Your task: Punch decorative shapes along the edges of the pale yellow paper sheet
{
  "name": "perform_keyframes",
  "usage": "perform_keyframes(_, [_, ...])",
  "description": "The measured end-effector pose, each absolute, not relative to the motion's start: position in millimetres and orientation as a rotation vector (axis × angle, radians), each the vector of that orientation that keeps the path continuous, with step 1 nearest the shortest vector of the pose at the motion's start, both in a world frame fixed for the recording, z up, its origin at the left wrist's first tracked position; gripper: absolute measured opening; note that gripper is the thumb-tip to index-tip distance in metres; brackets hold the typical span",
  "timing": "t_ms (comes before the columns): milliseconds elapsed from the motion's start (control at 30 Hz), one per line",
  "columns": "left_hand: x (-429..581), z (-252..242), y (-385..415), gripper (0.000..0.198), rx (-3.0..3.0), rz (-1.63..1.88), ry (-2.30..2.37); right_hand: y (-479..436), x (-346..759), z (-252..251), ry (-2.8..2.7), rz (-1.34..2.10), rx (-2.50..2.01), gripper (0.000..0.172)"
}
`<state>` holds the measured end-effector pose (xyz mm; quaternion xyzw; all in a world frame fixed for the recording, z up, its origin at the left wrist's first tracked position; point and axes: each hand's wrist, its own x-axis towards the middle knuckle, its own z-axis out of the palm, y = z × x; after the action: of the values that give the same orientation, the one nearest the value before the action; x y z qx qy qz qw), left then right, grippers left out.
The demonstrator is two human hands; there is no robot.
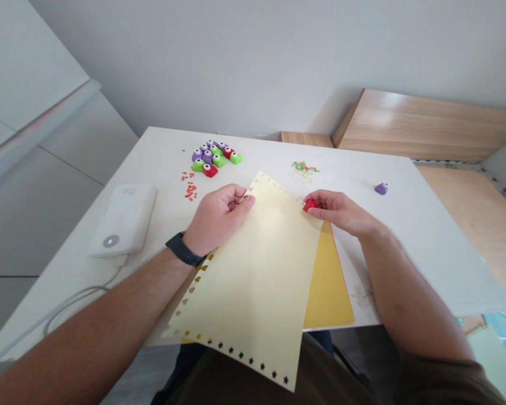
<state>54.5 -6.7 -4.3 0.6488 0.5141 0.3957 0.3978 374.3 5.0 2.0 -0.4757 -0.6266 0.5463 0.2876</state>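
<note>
A cream sheet of paper (257,270) lies slanted over the table's front, its lower end jutting past the edge. Heart-shaped holes run down its left side, star-shaped ones along the bottom, and small holes along the top. My left hand (221,216) pinches the sheet at its upper left edge, thumb on top. My right hand (339,211) grips a small red paper punch (310,206) at the sheet's upper right corner; whether the paper sits inside its slot is hard to see. Beneath the cream sheet shows a yellow sheet (331,281).
Several purple, green and red punches with eyes (213,156) cluster at the back left, near red paper bits (190,191). Green and pale confetti (305,170) lies at the back. One purple punch (382,188) stands right. A white power bank (124,219) with a cable is left.
</note>
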Motion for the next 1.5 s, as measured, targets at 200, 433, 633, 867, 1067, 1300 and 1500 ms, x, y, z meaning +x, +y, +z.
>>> perform_keyframes(200, [54,-4,-7,0.026,1.638,0.989,1.3,5,372,2,-1.669,1.445,-1.288,0.032])
perform_keyframes(433, [54,-2,-7,0.026,1.64,0.989,1.301,5,372,-1,-1.683,1.427,-1.299,0.027])
perform_keyframes(633, [54,-3,-6,0.025,1.653,0.999,1.3,7,373,-7,-1.772,1.32,-1.356,0.026])
perform_keyframes(867, [55,-3,-6,0.026,1.651,0.988,1.301,6,370,-6,-1.809,1.265,-1.428,0.025])
perform_keyframes(1067, [55,-3,-7,0.026,1.653,0.987,1.303,6,369,-5,-1.868,1.18,-1.458,0.024])
perform_keyframes(1300, [55,-5,-6,0.029,1.632,0.978,1.307,7,368,-6,-1.901,1.115,-1.496,0.022])
perform_keyframes(1500, [55,-5,-6,0.03,1.646,0.976,1.312,7,366,-5,-1.925,1.078,-1.5,0.02])
